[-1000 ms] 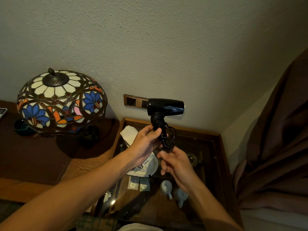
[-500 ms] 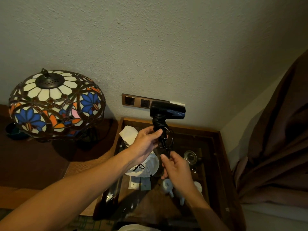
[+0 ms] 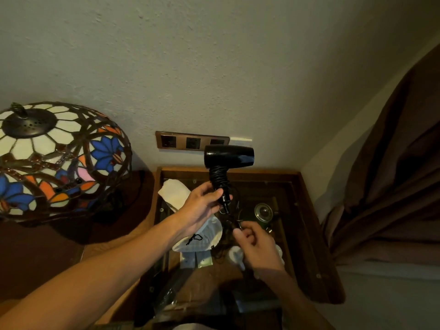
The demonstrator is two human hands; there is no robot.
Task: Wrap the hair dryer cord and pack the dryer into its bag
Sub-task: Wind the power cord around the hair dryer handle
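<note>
A black hair dryer [image 3: 228, 157] is held upright above a glass-topped table, barrel pointing right. Its black cord [image 3: 218, 176] is coiled in several turns around the handle. My left hand [image 3: 202, 206] grips the lower handle over the coils. Just below it, my right hand [image 3: 253, 244] pinches the loose end of the cord, which hangs slack down to the plug end; the plug itself is hidden. A white drawstring bag [image 3: 202, 236] with a black string lies on the glass under my left wrist.
A stained-glass lamp [image 3: 54, 158] stands on the dark wood surface at left. A socket strip [image 3: 190, 141] sits on the wall behind the dryer. The wooden display table [image 3: 307, 210] holds small items under glass. Brown curtain [image 3: 390, 186] hangs at right.
My right hand has dropped lower and away from the handle, drawing the loose cord end down. The dryer stays upright in my left hand; the view shifted slightly right.
</note>
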